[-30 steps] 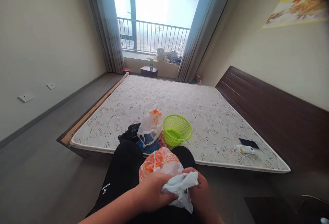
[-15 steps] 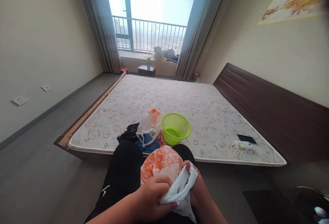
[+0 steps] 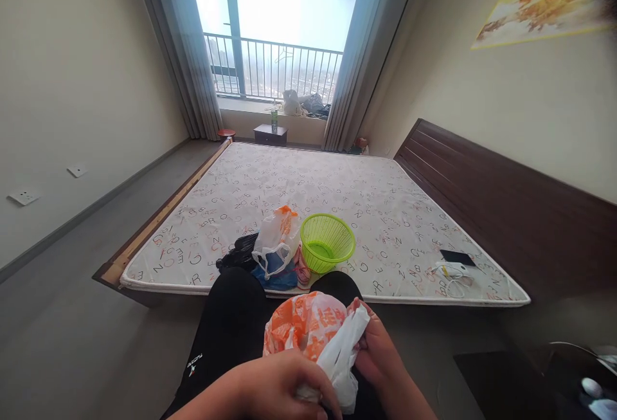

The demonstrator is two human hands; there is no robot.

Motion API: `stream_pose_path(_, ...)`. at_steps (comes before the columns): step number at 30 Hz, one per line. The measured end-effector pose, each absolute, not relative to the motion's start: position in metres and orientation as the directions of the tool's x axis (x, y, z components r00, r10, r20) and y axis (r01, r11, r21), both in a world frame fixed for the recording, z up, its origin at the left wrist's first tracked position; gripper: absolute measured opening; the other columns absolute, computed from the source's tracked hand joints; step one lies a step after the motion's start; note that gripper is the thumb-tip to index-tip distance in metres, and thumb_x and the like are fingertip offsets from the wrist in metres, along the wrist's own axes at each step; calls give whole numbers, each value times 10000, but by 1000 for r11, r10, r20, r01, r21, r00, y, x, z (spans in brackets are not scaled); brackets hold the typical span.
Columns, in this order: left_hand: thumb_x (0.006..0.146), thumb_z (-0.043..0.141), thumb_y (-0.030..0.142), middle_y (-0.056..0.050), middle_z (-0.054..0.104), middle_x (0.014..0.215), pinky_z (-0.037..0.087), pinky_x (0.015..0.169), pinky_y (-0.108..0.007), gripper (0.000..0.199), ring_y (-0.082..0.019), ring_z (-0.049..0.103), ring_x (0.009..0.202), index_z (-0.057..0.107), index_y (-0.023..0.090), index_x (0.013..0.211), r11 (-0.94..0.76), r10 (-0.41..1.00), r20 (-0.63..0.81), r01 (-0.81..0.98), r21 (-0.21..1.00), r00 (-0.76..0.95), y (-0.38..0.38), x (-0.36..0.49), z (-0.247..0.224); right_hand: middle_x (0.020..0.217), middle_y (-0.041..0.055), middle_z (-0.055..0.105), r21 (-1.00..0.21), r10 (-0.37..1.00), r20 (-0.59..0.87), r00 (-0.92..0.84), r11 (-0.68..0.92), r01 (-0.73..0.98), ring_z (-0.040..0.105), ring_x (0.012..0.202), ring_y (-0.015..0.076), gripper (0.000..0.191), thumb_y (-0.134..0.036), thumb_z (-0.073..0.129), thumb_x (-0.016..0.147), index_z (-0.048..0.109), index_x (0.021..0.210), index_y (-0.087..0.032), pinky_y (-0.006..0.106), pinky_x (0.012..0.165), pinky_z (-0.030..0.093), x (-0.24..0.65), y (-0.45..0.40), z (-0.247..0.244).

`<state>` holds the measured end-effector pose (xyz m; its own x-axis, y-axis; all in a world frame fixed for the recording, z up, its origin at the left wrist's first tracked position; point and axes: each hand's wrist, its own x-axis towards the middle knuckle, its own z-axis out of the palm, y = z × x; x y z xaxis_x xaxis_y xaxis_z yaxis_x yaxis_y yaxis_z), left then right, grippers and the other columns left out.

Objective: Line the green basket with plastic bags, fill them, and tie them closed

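A white plastic bag with orange print (image 3: 308,320) rests on my lap between my black-clad knees. My right hand (image 3: 378,349) is closed on the bag's white, handle-like end and holds it up at the right. Curled over the lower part of that white end is my left hand (image 3: 294,381), its fingertips partly hidden near the bottom edge. Beyond my knees, a green plastic basket (image 3: 328,240) sits on the mattress. Beside it are another white and orange plastic bag (image 3: 277,233), a blue plastic bag (image 3: 277,275) and a black plastic bag (image 3: 238,253).
The lettered mattress (image 3: 308,179) lies on a wooden bed frame with a dark headboard (image 3: 477,163). A dark phone-like slab (image 3: 457,257) and a white cable (image 3: 453,272) lie near its right corner. A small dark table (image 3: 270,134) stands by the window.
My left hand has shifted lower on the bag's white end, and the loop there has been drawn into a narrower strip. The view has turned slightly to the right.
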<state>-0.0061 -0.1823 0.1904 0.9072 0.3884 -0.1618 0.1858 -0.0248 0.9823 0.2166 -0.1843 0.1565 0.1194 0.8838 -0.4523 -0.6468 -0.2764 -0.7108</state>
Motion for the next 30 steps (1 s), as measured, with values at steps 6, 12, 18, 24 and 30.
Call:
stream_pose_path(6, 943, 602, 326, -24, 691, 715, 463, 609, -214, 288, -122, 580, 605, 824, 204, 1079, -40, 614, -97, 154, 987, 783, -188, 4, 172, 589, -113, 473, -647, 857, -502, 116, -283, -708, 359, 433, 48, 501, -435, 934, 647, 636, 992, -228, 176, 423, 335, 213, -184, 166)
stream_pose_path(12, 902, 681, 503, 4, 643, 683, 455, 573, -219, 376, -79, 464, 515, 771, 163, 1037, 28, 995, -43, -168, 985, -88, -164, -8, 149, 625, -127, 387, -783, 947, -304, 103, -187, -593, 249, 457, 26, 572, -432, 921, 705, 635, 1161, -239, 178, 448, 329, 212, -186, 173)
stream_pose_path(18, 901, 730, 479, 19, 620, 528, 565, 836, -336, 319, -155, 655, 651, 757, 173, 987, 7, 1000, -6, -376, 927, 3, -170, -6, 157, 573, -127, 320, -887, 962, -267, -54, -268, -377, 179, 441, 27, 452, -525, 855, 750, 688, 1005, -191, 181, 409, 186, 209, -194, 167)
stream_pose_path(24, 949, 686, 440, 88, 457, 394, 435, 427, -198, 248, -48, 330, 275, 711, 197, 988, 506, 714, 81, -593, 627, 695, -183, -2, 146, 643, -46, 577, -934, 958, -248, 143, -197, -299, 442, 489, 78, 418, -460, 888, 670, 685, 917, -190, 200, 449, 335, 215, -189, 159)
stream_pose_path(30, 911, 689, 304, 122, 276, 390, 403, 424, -179, 181, -35, 210, 302, 632, 160, 817, 622, 639, 142, -616, 483, 756, -181, -4, 151, 452, -178, 283, -785, 848, -405, 341, -132, -605, 188, 342, 26, 524, -413, 945, 592, 589, 936, -242, 140, 323, 174, 238, -164, 143)
